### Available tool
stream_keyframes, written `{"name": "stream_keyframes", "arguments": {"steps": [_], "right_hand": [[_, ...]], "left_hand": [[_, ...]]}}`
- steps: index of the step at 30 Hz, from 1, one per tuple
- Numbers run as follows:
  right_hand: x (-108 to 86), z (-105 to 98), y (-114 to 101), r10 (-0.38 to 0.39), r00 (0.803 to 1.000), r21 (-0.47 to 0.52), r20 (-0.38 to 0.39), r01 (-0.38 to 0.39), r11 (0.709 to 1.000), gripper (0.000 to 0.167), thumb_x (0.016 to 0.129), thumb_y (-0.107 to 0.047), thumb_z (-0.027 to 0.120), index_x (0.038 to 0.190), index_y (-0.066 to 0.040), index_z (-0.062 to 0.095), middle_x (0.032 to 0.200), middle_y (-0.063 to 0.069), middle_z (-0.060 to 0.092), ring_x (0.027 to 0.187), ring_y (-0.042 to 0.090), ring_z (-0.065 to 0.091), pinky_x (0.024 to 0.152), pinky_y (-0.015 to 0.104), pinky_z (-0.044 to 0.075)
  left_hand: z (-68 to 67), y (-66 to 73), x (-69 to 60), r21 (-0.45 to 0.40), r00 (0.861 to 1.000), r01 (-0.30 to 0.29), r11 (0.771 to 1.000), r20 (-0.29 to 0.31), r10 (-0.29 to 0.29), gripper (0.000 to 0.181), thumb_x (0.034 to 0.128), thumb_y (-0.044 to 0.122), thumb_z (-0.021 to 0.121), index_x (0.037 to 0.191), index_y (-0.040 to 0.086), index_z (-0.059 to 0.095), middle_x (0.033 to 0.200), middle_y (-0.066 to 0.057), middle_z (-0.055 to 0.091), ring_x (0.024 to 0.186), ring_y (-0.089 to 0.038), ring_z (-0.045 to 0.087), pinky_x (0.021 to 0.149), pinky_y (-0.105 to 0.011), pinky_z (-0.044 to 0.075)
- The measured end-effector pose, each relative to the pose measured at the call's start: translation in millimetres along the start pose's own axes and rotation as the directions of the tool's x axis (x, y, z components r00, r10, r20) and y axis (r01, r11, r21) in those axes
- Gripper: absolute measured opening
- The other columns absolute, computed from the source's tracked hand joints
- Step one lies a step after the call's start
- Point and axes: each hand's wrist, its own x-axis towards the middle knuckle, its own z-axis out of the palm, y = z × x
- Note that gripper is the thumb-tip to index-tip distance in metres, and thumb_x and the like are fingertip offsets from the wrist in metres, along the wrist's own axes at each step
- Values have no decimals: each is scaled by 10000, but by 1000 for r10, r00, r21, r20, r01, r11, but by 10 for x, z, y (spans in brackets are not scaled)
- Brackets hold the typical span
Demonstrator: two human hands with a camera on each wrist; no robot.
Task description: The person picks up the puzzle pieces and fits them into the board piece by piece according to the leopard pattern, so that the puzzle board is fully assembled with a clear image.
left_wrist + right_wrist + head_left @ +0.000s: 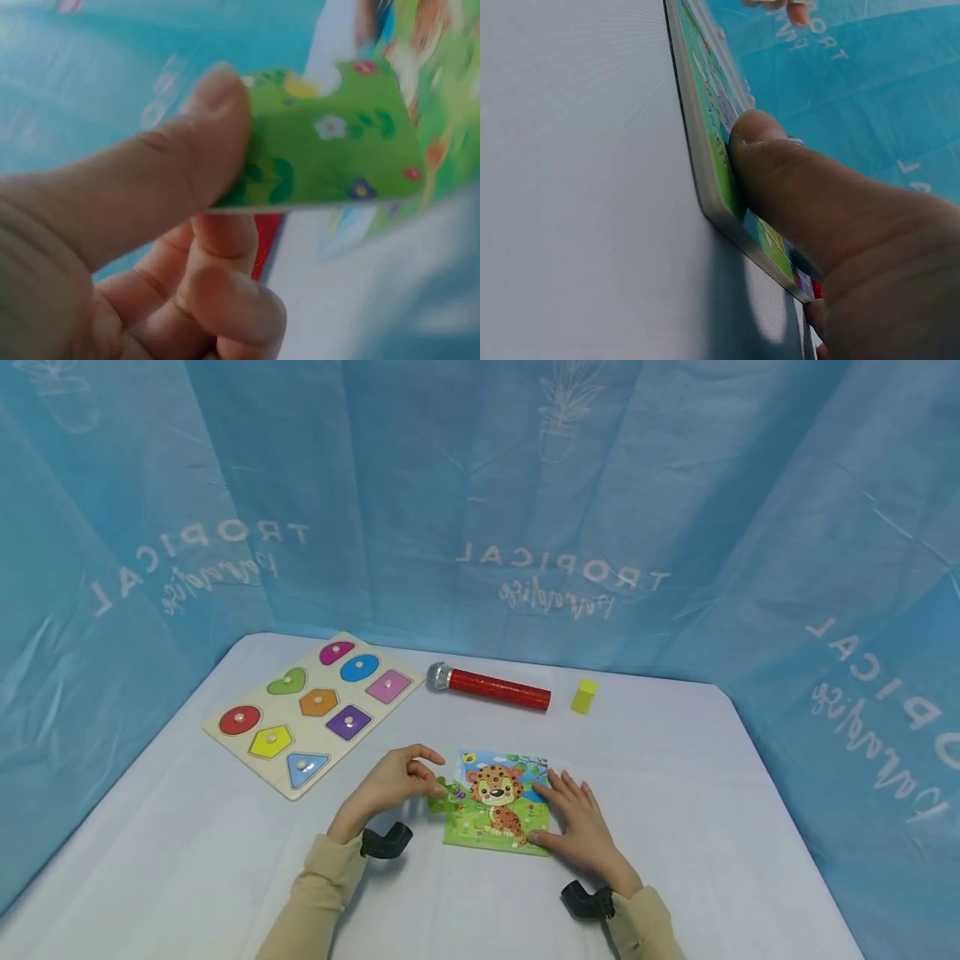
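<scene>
A leopard jigsaw puzzle [480, 833] lies flat on the white table, its picture set on green grass and blue sky. Over its left edge my left hand [396, 783] pinches a green jigsaw piece [330, 142] with flowers printed on it. In the left wrist view the thumb [214, 127] lies on top of this piece, with curled fingers below. My right hand [581, 827] rests at the puzzle's right edge, fingers spread. The right wrist view shows its thumb [780, 165] on the board's top near a corner; most of its other fingers are hidden there.
A shape board [281, 702] with several coloured knobbed pieces lies at the back left. A red microphone [498, 689] and a yellow block [583, 697] are behind the puzzle. Blue printed curtains [465, 493] surround the table [675, 777].
</scene>
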Motion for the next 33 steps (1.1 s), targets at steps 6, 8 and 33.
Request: {"name": "stream_keyframes", "arguments": {"steps": [6, 8, 33], "right_hand": [[-17, -6, -3, 4, 1000, -11, 5, -4, 1000, 757, 785, -476, 749, 1428, -176, 488, 1577, 111, 312, 1486, 357, 198, 1192, 549, 61], [-17, -5, -3, -2, 1000, -9, -5, 2, 1000, 753, 780, -469, 755, 1423, -175, 495, 1573, 111, 321, 1483, 360, 205, 1190, 552, 65], [-57, -21, -40, -31, 1000, 0, 2, 31, 1000, 739, 779, -446, 762, 1411, -158, 509, 1567, 104, 337, 1478, 371, 212, 1184, 564, 74]], "left_hand": [[303, 40, 109, 56, 995, 18, 998, 97, -23, 370, 770, 111, 802, 1085, 28, 625, 709, -17, 658, 606, -113, 507, 556, -253, 336], [369, 31, 130, 88, 997, 21, 996, 77, -28, 368, 750, 104, 817, 1061, 42, 630, 696, -14, 654, 595, -112, 508, 556, -248, 356], [597, -36, 103, 304, 995, 47, 952, -94, -19, 473, 645, 176, 891, 1073, 181, 689, 595, 64, 601, 544, -104, 535, 563, -273, 401]]}}
